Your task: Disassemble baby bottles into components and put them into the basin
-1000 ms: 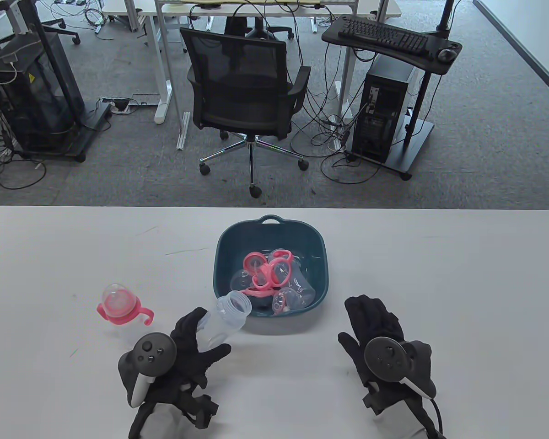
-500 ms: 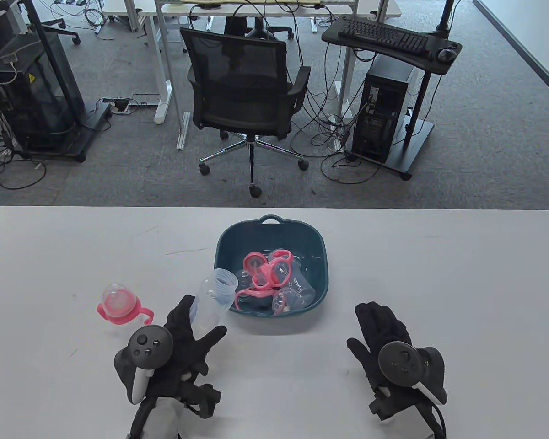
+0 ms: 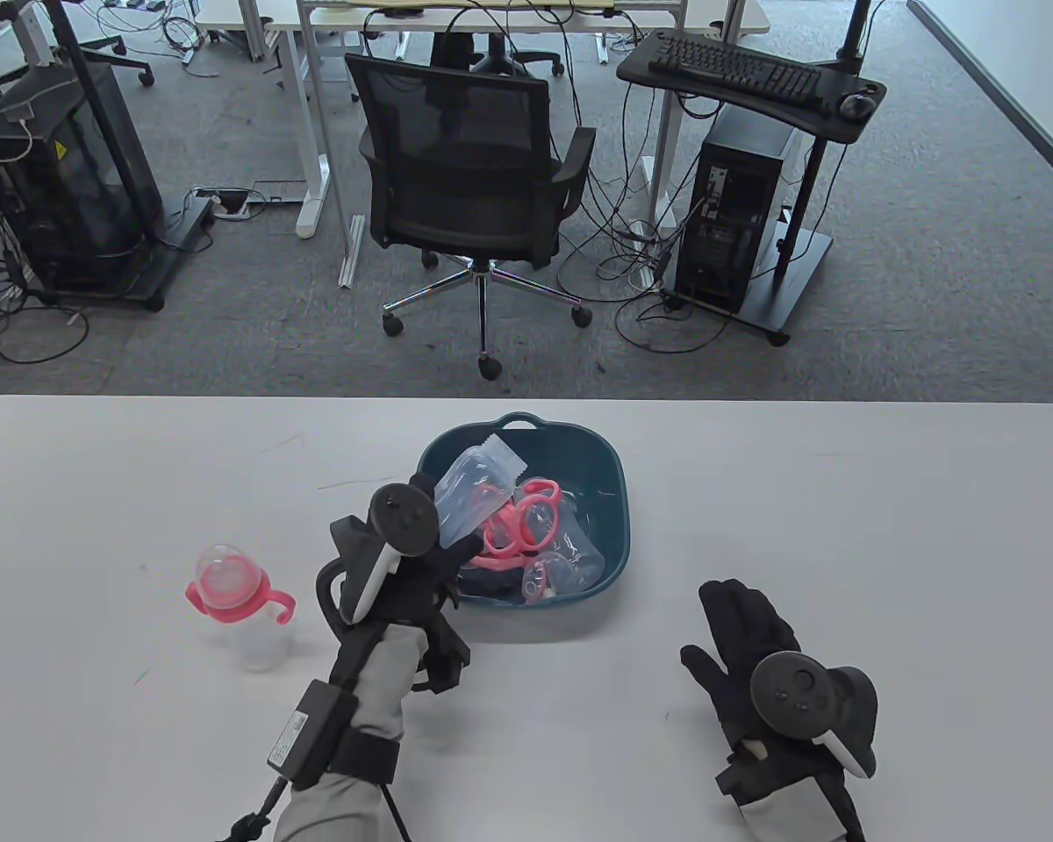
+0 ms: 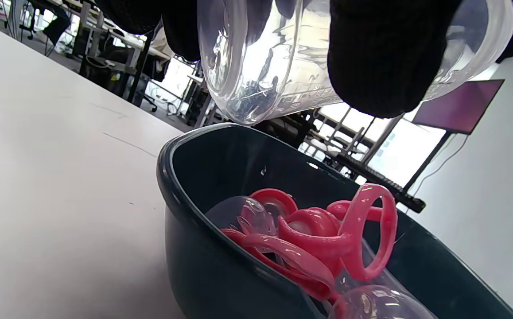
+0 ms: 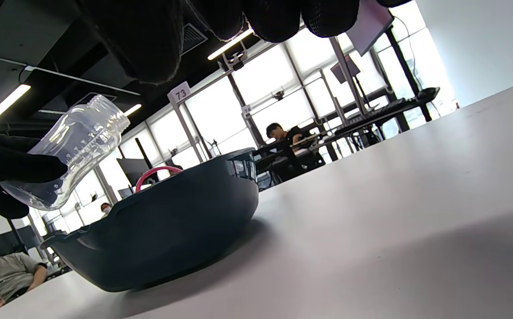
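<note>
Gripping clear bottle (image 3: pixel 469 488), left hand (image 3: pixel 421 561), above basin (image 3: pixel 610 491)

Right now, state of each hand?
Left hand: grips the clear bottle body, held over the basin.
Right hand: open, holding nothing, fingers flat above the table.

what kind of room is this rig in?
Most likely an office or lab workspace, not a home: an office chair, a computer tower on a cart with a keyboard, and cables across grey carpet beyond the white table.
</note>
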`<act>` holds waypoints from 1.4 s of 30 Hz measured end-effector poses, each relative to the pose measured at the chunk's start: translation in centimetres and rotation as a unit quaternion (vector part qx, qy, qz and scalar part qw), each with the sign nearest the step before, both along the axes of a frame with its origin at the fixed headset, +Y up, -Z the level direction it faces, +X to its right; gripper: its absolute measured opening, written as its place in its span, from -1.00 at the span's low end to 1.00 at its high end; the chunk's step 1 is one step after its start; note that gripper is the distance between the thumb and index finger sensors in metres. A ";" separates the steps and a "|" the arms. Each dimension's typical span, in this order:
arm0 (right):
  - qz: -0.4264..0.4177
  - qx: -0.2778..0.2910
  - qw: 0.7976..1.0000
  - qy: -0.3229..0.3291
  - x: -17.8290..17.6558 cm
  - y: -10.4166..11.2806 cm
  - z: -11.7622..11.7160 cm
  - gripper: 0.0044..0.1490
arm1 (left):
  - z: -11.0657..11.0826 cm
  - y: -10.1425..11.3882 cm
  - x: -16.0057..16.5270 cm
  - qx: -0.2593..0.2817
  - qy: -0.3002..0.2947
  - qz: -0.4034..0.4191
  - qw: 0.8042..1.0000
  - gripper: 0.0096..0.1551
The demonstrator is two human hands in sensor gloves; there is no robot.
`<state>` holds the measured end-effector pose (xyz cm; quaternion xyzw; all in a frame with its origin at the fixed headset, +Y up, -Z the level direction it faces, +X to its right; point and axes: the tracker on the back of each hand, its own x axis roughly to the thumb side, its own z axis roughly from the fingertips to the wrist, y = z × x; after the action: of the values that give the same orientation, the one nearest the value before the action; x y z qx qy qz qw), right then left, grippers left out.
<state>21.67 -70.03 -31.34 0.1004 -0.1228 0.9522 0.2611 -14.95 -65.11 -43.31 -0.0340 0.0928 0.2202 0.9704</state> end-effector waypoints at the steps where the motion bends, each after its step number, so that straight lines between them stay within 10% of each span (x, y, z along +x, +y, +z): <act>1: 0.001 0.002 1.000 -0.003 0.1 0.1 0.0 -0.11 | -0.7 0.0 0.3 -0.010 0.004 -0.010 1.000 0.09; 24: 0.008 -0.005 0.999 -0.039 1.6 -0.1 0.0 -0.13 | -9.0 -2.8 3.8 -0.136 0.007 -0.115 0.984 0.04; 42: 0.011 -0.011 0.999 -0.035 1.6 -0.4 -0.1 -0.14 | -5.8 1.6 2.6 -0.057 -0.011 -0.119 0.991 -0.02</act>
<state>23.23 -70.42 -31.46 0.0650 -0.1201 0.9592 0.2474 -12.33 -63.53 -49.09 -0.0801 0.0977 0.0971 0.9872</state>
